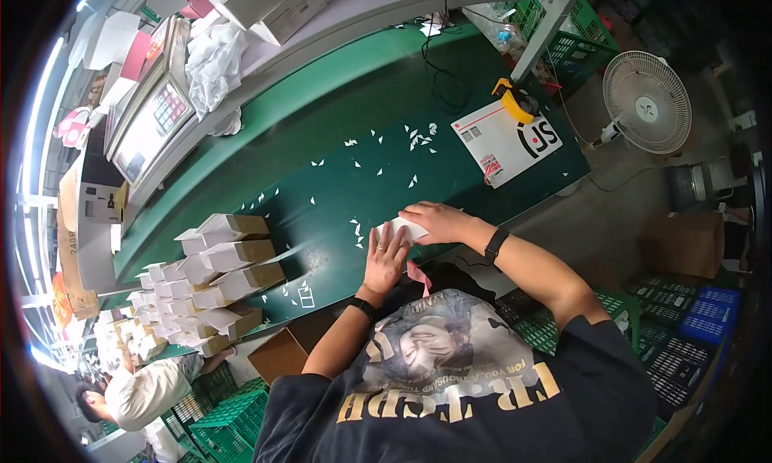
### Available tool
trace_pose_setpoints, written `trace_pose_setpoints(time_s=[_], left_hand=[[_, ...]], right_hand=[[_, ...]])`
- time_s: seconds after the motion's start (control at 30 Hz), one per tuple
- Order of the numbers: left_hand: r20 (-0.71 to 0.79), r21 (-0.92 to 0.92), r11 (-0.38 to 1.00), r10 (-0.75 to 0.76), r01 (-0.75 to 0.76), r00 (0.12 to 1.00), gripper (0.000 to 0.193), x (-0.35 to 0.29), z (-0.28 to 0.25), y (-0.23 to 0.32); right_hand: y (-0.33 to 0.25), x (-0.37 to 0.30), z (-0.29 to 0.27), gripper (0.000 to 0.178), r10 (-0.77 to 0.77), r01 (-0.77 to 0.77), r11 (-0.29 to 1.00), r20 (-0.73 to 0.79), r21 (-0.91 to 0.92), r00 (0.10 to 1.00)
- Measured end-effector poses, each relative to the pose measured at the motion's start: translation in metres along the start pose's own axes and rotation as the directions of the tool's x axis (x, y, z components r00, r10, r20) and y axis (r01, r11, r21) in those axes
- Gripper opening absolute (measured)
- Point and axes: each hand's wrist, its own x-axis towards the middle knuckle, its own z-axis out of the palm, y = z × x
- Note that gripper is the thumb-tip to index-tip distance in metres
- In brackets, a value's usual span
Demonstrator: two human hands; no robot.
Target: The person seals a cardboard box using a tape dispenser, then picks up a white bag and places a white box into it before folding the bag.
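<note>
A small white folded carton [411,229] is held between both hands, just above the green tabletop by its near edge. The fingers of my left hand [387,256] lie over its left side, slightly apart, pressing on it. From the right, my right hand [437,221] grips its other end with fingers and thumb bent round it. Much of the carton is covered by the hands. A strip of pink material [418,277] shows just below, close to my shirt. White paper scraps [359,231] lie left of the hands, with more scraps [420,139] farther off.
Stacked open white cartons [211,276] fill the left of the green table [338,197]. A yellow tape dispenser [515,102] rests on a white printed packet [503,145] at far right. A fan [646,109], plastic crates [683,318] and a co-worker [153,390] are around the table.
</note>
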Motion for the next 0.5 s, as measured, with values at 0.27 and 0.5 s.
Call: trace_pose_setpoints(time_s=[0.27,0.5], left_hand=[[-0.043,-0.024,0.999,-0.035,0.034,0.998,0.020,-0.0024,0.0023,0.0045],[-0.067,-0.012,0.994,-0.107,0.107,0.992,0.016,-0.0021,0.0085,0.0104]], right_hand=[[0.0001,-0.0011,0.0005,0.069,0.001,-0.001,1.000,0.002,-0.007,1.000],[-0.0065,-0.0033,0.0029,0.075,0.020,-0.019,0.999,0.022,-0.028,1.000]])
